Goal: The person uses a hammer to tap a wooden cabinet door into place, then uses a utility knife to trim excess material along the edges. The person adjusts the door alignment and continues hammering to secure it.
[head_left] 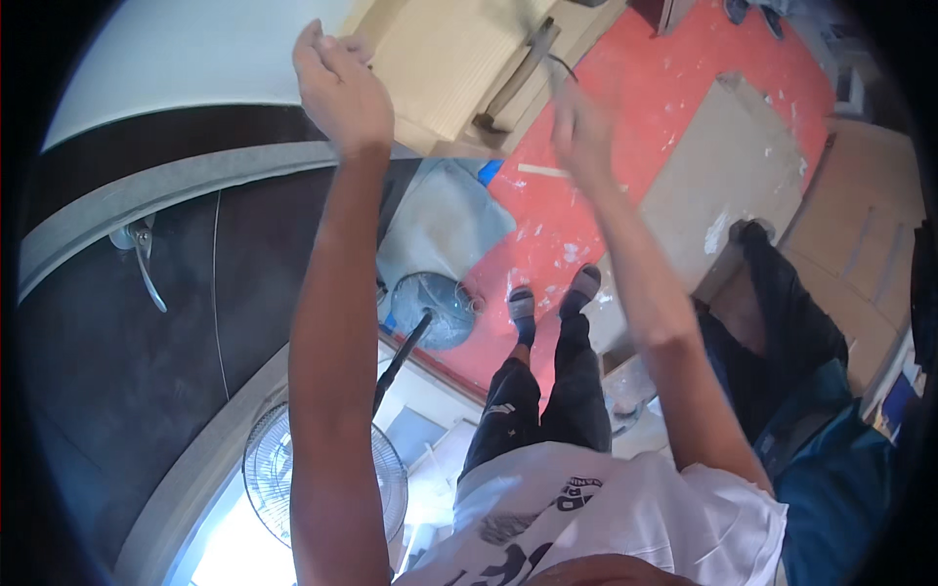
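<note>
Hands of the wearer: two. The left hand [344, 93] has its fingers bent at the near left edge of one pale wooden panel [440, 59]; whether they grip that edge cannot be determined. The panel extends rightward from these fingers. The right hand [584, 137] is raised, its fingers blurred; whether they are closed on anything cannot be told.

One brown-handled tool [518, 78] with dark ends lies on the wood, between the two sets of fingers and nearer the right. One pale strip [543, 171] is on the red floor [532, 234], below and left of the right fingers.

Well below the left fingers: one fan [266, 469] and one round base [435, 322]. Well below the right fingers: two slippers [584, 283]. Beyond them rightward: one co-worker [826, 459].
</note>
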